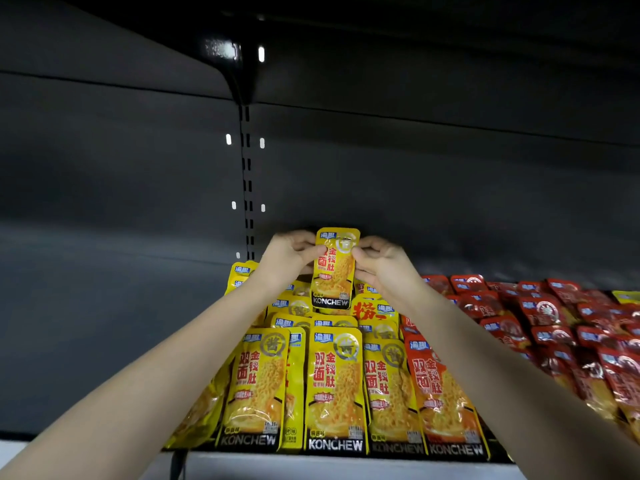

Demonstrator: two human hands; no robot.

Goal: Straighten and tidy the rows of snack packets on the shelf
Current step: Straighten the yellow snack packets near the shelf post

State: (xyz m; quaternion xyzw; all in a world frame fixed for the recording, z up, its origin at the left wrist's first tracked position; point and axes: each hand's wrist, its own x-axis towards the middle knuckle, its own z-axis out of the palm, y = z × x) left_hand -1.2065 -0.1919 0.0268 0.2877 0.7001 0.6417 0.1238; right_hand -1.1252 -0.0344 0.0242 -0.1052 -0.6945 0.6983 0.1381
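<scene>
The left hand [289, 252] and the right hand [379, 259] both pinch one small yellow plastic snack packet [334, 271] by its side edges near the top, with fingers and thumbs closed on it. It stands upright above the back of the yellow pile, close to the dark grey back wall [415, 185]. At 6 o'clock from it, along the pale front lip of the shelf [346, 465], a front row of the same yellow packets [334, 386] stands side by side with the names facing out. That part looks mostly done (the packet at the left end leans and sticks out a bit). Between that row and the held packet, yellow packets lie on top of each other at mixed angles, so I think the middle is not tidy yet. At 3 o'clock the shiny red packets [554, 323] lie in a jumbled heap, well apart from the hands. So I guess the job is about half done at most: one row is neat, and much more is left.
</scene>
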